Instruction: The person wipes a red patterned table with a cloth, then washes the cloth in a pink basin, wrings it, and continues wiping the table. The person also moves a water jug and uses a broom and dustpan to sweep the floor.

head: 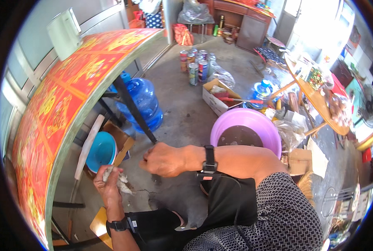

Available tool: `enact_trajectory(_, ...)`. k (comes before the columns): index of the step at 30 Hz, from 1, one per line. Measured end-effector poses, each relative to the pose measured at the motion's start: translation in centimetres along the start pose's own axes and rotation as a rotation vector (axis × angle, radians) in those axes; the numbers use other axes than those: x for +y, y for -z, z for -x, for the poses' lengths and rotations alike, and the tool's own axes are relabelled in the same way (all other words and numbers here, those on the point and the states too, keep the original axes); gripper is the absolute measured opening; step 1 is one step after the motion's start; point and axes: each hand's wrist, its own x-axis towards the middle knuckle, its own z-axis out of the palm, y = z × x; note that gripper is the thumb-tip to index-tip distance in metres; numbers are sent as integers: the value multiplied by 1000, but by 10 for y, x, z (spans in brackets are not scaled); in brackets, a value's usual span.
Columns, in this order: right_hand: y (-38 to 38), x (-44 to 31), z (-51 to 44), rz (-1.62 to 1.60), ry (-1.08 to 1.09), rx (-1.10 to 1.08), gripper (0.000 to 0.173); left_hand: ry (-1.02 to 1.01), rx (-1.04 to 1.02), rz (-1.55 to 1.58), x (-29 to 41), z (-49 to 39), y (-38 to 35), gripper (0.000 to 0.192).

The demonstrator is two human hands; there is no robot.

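Note:
A crumpled, dirty-white cloth (122, 182) is gripped between the thumb and fingers of my left hand (108, 185), and its loose end hangs down. Just beyond that hand, a blue plastic basin (101, 151) sits by an open cardboard box (123, 149) beneath the table. My right hand (165, 160) reaches across to the left with its fingers curled, near the foot of a black table leg (136, 109). Its fingertips face away from me, so whether they hold anything is hidden. My right forearm covers the near rim of a purple basin (216, 130) containing murky water (241, 136).
A table with a red patterned cover (70, 97) curves along the left, bearing an electric kettle (64, 34). Blue water jugs (142, 97) stand underneath. Several cans (193, 73), a carton (216, 103) and a wooden folding table (315, 97) occupy the floor ahead and right.

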Motion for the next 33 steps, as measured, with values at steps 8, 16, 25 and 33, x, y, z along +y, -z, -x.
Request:
enact_trajectory(8,3,13,9,-38,-61,-15,28,7,51,-13,-5,-5,-10,10)
enact_trajectory(16,-2,22,12,-6,-53,-44,31,23,77,9,-4,-9,-13,14)
enact_trajectory(25,16,30,12,-54,-74,78,20,41,95,97,-6,-10,-15,36)
enact_trajectory(33,74,92,151,-95,-613,655,27,93,93,0,-8,-10,-6,50)
